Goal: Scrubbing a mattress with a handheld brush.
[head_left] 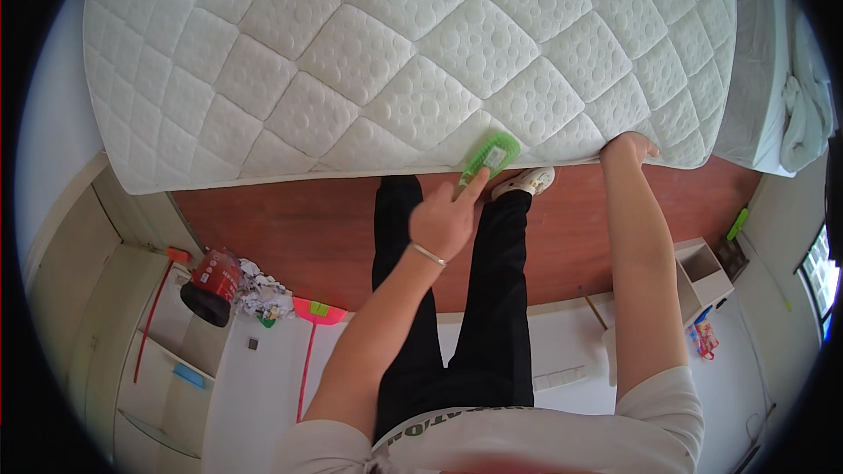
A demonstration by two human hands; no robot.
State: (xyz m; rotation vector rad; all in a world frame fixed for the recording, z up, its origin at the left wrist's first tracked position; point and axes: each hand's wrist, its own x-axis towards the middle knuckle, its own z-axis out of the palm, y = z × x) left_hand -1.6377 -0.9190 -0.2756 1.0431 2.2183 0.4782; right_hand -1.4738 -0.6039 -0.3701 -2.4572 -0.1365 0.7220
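A white quilted mattress [378, 61] fills the upper part of the view. My left hand [442, 219], with a bangle at the wrist, is closed round the handle of a green brush [494, 154]. The brush head lies against the mattress close to its near edge; its bristles are hidden from me. Farther right, my right hand [629, 147] is at the same near edge, its palm against the mattress. Its thumb side shows, but most of the fingers are hidden, so its grip is unclear.
Reddish wood floor [290, 228] lies under my feet. At lower left are a red-and-black bin [212, 285], crumpled paper [262, 291], a red dustpan [318, 311] and an open cabinet [167, 395]. A white shelf unit [702, 274] stands at right, with bedding [803, 118] beyond the mattress.
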